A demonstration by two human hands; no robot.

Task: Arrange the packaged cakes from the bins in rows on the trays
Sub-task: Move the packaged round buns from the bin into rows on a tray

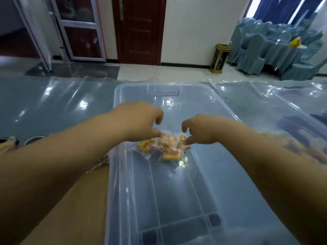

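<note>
The packaged cakes [168,144] lie bunched on the bin [177,200] floor, right under and between the left grip [141,119] and right grip [200,129]. Probably best if one wrapper edge gets pinched per side, so the soft cake isn't squashed. Both grips are reached in knuckles-up, thumbs parted from fingers, fingertips just touching wrappers, nothing grasped yet.

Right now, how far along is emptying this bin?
Nearly emptied: the clear bin holds only a small cluster of packaged cakes. In hand: left hand and right hand both touch that cluster, grip unclear. Left: move these last ones out; tray rows cannot be judged.
</note>
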